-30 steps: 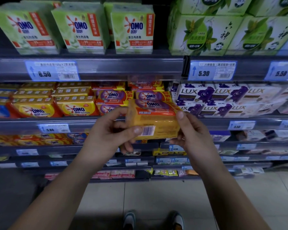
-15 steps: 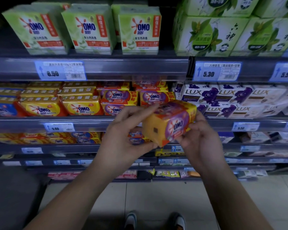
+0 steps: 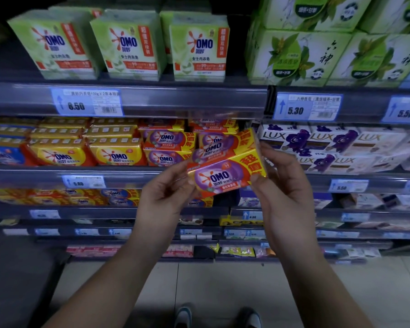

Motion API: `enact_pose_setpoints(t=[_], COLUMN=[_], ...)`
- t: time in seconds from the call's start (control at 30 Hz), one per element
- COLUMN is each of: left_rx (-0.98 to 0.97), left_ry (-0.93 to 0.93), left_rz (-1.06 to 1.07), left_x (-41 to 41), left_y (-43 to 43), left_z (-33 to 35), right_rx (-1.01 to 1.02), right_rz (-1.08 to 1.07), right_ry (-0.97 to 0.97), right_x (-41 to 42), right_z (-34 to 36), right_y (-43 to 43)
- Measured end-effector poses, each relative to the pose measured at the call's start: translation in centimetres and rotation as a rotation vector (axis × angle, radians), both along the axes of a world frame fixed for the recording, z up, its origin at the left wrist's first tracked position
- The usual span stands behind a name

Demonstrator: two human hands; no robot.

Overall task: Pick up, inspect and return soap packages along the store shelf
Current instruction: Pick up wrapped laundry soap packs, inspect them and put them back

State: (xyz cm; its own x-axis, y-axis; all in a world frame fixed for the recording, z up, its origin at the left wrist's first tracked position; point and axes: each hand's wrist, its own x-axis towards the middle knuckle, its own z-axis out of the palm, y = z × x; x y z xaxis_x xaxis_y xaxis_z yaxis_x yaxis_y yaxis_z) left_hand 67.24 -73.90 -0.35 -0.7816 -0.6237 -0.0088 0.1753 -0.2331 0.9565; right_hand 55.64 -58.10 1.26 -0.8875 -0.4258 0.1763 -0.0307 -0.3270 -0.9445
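A purple, red and yellow OMO soap twin-pack (image 3: 225, 166) is held tilted in front of the middle shelf, its printed front facing me. My left hand (image 3: 168, 192) pinches its lower left end. My right hand (image 3: 282, 185) grips its right end, thumb on the front. Matching purple OMO packs (image 3: 166, 143) are stacked on the shelf just behind it.
Yellow OMO bars (image 3: 85, 147) fill the middle shelf to the left and LUX boxes (image 3: 329, 145) sit to the right. Green OMO packs (image 3: 128, 43) and green-white soap boxes (image 3: 317, 48) stand on the top shelf. Price-tag rails (image 3: 152, 100) edge each shelf. Lower shelves hold small items.
The pack has been turned over from its barcode side to its printed front and lifted slightly toward the shelf; both hands shifted their grip to its ends.
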Motion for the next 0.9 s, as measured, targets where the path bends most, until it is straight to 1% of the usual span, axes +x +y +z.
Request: enact_pose_setpoints(t=[0.1,0.17,0.23,0.4,0.47,0.53,0.6,0.77,0.9], left_rx=[0.017,-0.042,-0.113,-0.271,-0.331,-0.440,-0.534,-0.585,-0.585], left_ry=[0.003,0.019,0.010,-0.073,-0.090,-0.119,-0.163,-0.225,-0.248], left_rz=[0.035,0.075,0.099,0.087,0.088,0.102,0.127,0.216,0.237], left_x=[-0.5,-0.8,-1.4,-3.7,-4.4,-4.9,-5.6,-7.0,-7.6], left_y=[0.1,0.0,-0.2,-1.3,-1.9,-2.5,-3.0,-3.6,-3.9], left_z=[0.7,1.2,1.7,1.2,0.9,0.7,0.6,0.7,1.0], right_rx=[0.114,0.249,0.330,0.393,0.378,0.344,0.352,0.457,0.455], right_rz=[-0.030,-0.074,-0.100,0.004,0.002,-0.013,0.008,0.009,0.045], right_ry=[-0.011,0.035,0.052,-0.027,-0.025,-0.032,-0.029,-0.006,-0.045], right_x=[-0.2,-0.6,-1.2,-2.0,-1.8,-1.8,-2.2,-3.5,-3.3], right_z=[-0.3,-0.2,-0.1,0.0,-0.1,0.0,-0.1,-0.2,-0.4], right_y=[-0.3,-0.5,-0.8,-1.8,-2.0,-2.1,-2.2,-2.8,-3.3])
